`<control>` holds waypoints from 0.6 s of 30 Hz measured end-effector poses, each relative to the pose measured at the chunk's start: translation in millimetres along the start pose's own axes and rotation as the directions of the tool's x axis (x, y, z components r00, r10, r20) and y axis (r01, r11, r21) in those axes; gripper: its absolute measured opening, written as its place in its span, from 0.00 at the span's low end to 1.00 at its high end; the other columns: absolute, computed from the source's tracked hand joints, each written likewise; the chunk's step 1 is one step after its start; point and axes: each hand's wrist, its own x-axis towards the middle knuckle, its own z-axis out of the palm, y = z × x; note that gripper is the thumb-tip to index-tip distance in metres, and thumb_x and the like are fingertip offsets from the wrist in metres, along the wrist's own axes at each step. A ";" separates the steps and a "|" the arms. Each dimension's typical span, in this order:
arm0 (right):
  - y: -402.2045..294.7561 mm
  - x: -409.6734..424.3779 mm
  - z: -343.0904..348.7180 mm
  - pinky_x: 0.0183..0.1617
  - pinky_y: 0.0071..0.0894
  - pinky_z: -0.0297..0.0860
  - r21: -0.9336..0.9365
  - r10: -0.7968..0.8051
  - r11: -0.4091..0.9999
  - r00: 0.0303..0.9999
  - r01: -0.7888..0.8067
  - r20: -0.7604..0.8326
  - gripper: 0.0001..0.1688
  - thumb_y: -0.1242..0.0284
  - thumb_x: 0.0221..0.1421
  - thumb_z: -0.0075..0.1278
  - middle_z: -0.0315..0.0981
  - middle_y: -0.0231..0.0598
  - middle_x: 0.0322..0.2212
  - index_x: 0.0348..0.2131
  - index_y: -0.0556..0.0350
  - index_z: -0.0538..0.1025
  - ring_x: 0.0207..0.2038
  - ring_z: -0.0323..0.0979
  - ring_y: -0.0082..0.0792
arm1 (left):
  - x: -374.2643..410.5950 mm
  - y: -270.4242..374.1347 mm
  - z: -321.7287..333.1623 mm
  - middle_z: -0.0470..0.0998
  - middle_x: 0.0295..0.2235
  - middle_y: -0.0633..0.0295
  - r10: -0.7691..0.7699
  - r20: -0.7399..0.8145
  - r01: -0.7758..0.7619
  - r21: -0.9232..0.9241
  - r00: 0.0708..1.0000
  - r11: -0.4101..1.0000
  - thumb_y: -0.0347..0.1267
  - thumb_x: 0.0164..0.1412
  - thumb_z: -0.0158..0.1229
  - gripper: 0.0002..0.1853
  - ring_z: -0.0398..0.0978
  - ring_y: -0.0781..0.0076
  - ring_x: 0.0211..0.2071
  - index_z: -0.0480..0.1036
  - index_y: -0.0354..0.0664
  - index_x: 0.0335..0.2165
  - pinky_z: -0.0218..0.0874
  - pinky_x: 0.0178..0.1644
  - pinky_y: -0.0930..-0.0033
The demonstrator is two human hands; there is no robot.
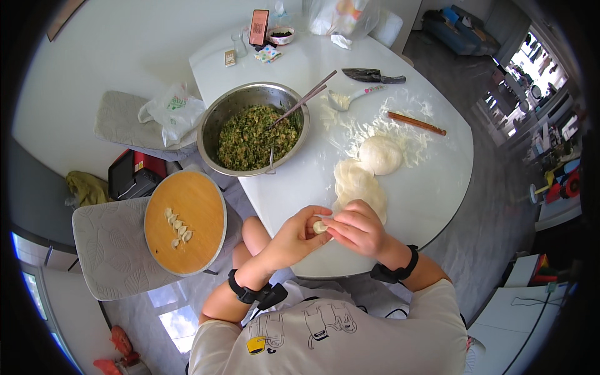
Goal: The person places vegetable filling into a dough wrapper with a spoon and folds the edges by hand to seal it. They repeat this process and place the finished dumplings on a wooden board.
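Near the table's front edge, my left hand (300,234) holds a small pale dumpling (320,227), and the fingers of my right hand (354,228) pinch its right side. Just beyond my right hand lie overlapping rolled dough wrappers (358,185), with a rounded lump of dough (380,154) touching them on floury tabletop. To the left, a large steel bowl (205,154) holds chopped green filling (258,136), with chopsticks (304,105) and a metal utensil (271,161) in it. Several shaped dumplings (178,227) sit on a round wooden board (201,201) at the left.
On the white table (422,206) lie a wooden rolling pin (417,123), a flowered spoon (349,99) with flour and a dark-bladed knife (372,76). A phone (258,28) stands at the back beside a small bowl (281,35). The board rests on a grey padded stool (112,248).
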 end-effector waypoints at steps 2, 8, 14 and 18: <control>-0.9 0.4 -0.9 0.33 0.29 0.64 -0.026 0.001 1.000 1.000 -0.002 -0.029 0.20 0.76 0.39 0.64 0.67 0.31 0.29 0.37 0.58 0.78 0.30 0.65 0.32 | -1.6 2.4 -4.0 0.68 0.31 0.71 -0.095 0.012 0.094 0.069 0.995 0.993 0.25 0.60 0.55 0.20 0.59 0.90 0.26 0.64 0.34 0.51 0.52 0.28 0.85; -6.2 8.8 -0.9 0.31 0.29 0.63 0.060 0.011 0.998 0.999 -0.007 -0.051 0.17 0.78 0.41 0.63 0.68 0.32 0.29 0.35 0.62 0.78 0.28 0.65 0.31 | -3.9 -15.1 -1.5 0.62 0.20 0.75 0.086 0.008 -0.086 0.082 0.996 0.993 0.27 0.61 0.54 0.15 0.54 0.88 0.20 0.68 0.33 0.46 0.47 0.22 0.81; -4.9 3.3 5.6 0.29 0.29 0.63 0.035 -0.081 0.996 0.994 0.084 -0.069 0.18 0.77 0.38 0.64 0.69 0.34 0.27 0.35 0.63 0.79 0.27 0.64 0.32 | -6.4 -16.1 0.3 0.62 0.19 0.75 0.121 0.025 -0.123 0.078 0.992 0.989 0.28 0.61 0.54 0.15 0.54 0.88 0.20 0.68 0.34 0.46 0.46 0.21 0.80; -5.9 2.8 6.1 0.31 0.30 0.63 0.028 -0.029 0.999 0.999 0.031 -0.036 0.17 0.77 0.40 0.63 0.68 0.33 0.28 0.35 0.64 0.77 0.27 0.65 0.32 | -9.5 -3.1 -4.8 0.60 0.18 0.74 -0.028 0.049 0.020 0.170 0.998 0.985 0.29 0.61 0.55 0.12 0.53 0.87 0.20 0.70 0.34 0.42 0.46 0.21 0.79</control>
